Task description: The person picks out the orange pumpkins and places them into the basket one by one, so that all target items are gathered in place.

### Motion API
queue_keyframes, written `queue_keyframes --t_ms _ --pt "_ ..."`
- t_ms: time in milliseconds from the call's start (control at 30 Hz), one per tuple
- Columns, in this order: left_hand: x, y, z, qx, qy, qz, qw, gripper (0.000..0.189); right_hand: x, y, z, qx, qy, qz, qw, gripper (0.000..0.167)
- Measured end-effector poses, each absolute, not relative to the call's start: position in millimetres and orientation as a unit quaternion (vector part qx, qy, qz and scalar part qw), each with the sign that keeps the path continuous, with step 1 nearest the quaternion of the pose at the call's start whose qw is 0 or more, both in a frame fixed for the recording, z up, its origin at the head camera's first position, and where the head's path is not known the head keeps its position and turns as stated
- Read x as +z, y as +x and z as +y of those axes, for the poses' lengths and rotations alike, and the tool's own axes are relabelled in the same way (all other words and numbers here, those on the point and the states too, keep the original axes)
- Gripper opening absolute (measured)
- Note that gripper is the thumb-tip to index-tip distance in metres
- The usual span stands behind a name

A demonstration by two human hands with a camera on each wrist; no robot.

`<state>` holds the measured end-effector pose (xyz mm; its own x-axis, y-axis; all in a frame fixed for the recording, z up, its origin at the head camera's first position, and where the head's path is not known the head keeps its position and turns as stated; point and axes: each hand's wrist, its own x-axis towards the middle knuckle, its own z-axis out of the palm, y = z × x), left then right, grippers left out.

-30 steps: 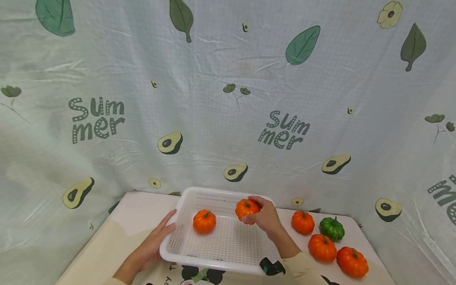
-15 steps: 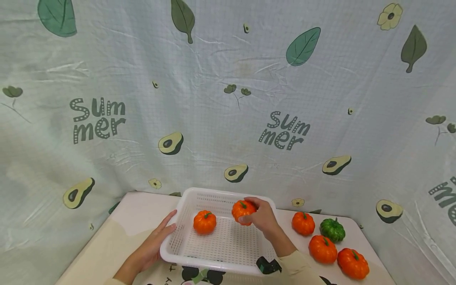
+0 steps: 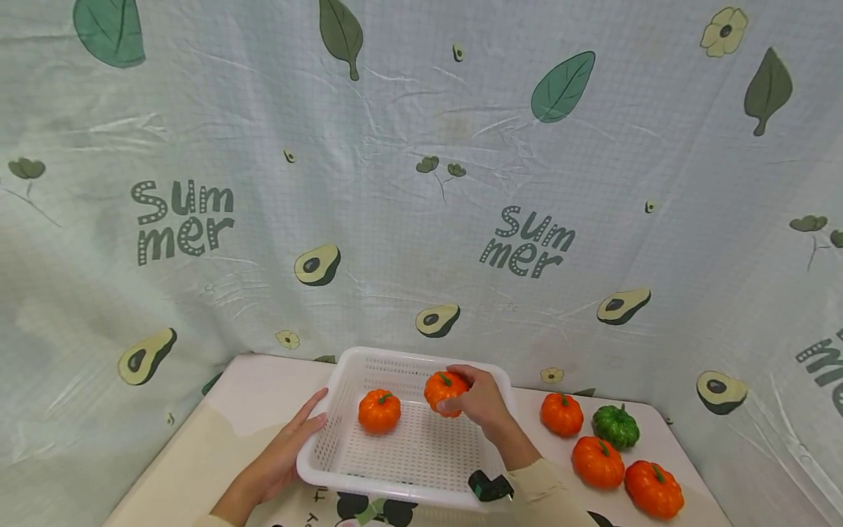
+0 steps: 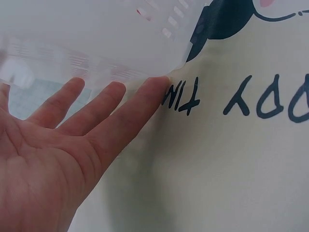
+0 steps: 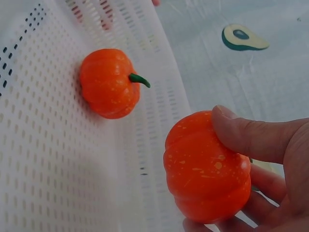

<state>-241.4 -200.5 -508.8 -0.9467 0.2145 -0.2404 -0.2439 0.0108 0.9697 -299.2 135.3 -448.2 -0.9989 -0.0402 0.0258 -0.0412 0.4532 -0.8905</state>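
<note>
A small orange pumpkin (image 3: 445,392) with a green stem is gripped in my right hand (image 3: 481,401), over the right half of a white perforated plastic basket (image 3: 378,484). In the right wrist view, thumb and fingers curl round this pumpkin (image 5: 207,166). A second orange pumpkin (image 3: 379,411) sits inside the basket on the left. My left hand (image 3: 279,454) rests against the basket's left wall. The left wrist view shows that hand (image 4: 63,145) with its fingers extended, fingertips touching the basket's outside; its thumb is mostly out of that view.
Right of the basket, orange pumpkins (image 3: 597,462) and one green pumpkin (image 3: 615,427) stand on the table (image 3: 263,380). A patterned curtain (image 3: 382,219) hangs behind the table. A black device (image 3: 490,486) is at the right wrist, over the basket's front rim.
My right hand has shifted slightly left over the basket, carrying its pumpkin. The left hand and the other pumpkins stay in place.
</note>
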Motion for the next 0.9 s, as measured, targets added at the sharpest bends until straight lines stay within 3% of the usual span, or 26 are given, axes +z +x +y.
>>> queue_keyframes --t_ms 900 --pt "-508 -240 -204 0.706 0.005 0.687 0.175 0.072 -456 -314 129 0.525 0.037 -0.850 -0.033 0.065"
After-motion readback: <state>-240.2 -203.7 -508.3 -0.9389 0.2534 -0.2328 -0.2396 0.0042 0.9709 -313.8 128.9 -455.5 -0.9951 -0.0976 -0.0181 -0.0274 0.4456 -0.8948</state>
